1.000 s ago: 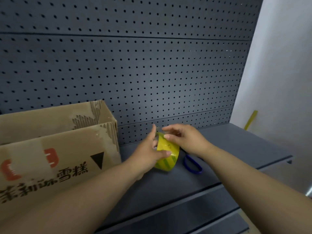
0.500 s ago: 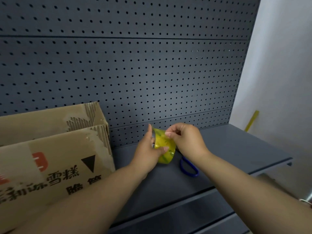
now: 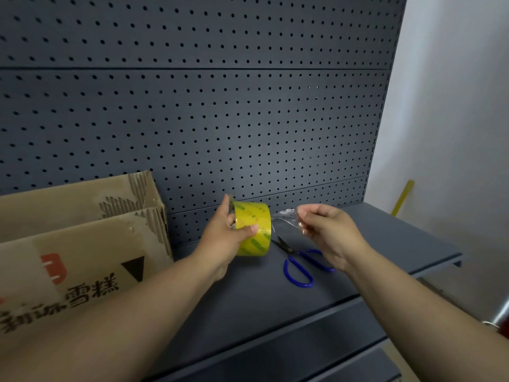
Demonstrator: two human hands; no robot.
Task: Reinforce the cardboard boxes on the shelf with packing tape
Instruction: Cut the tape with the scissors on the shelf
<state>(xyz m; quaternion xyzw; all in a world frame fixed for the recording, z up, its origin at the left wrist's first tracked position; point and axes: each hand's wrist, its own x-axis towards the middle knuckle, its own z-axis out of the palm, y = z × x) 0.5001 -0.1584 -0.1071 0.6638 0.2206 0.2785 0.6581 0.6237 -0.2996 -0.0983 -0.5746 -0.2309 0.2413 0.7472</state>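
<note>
Two hands over the dark shelf (image 3: 275, 312): left hand (image 3: 220, 239) curled round the yellow tape roll (image 3: 252, 226), green print unreadable; right hand (image 3: 327, 232) pinching the clear pulled-out tape end (image 3: 286, 218). At left, cardboard box (image 3: 82, 260) printed "雪糕". Beneath, blue-handled scissors (image 3: 298, 268).

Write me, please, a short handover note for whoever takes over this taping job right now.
Left hand grips the yellow tape roll above the shelf. Right hand pinches the clear free end, a short strip drawn off the roll.
Blue scissors lie on the shelf below the hands; the torn cardboard box stands at the left.
Done: tape end freed. To do: pull more, stick it on the box, cut.
</note>
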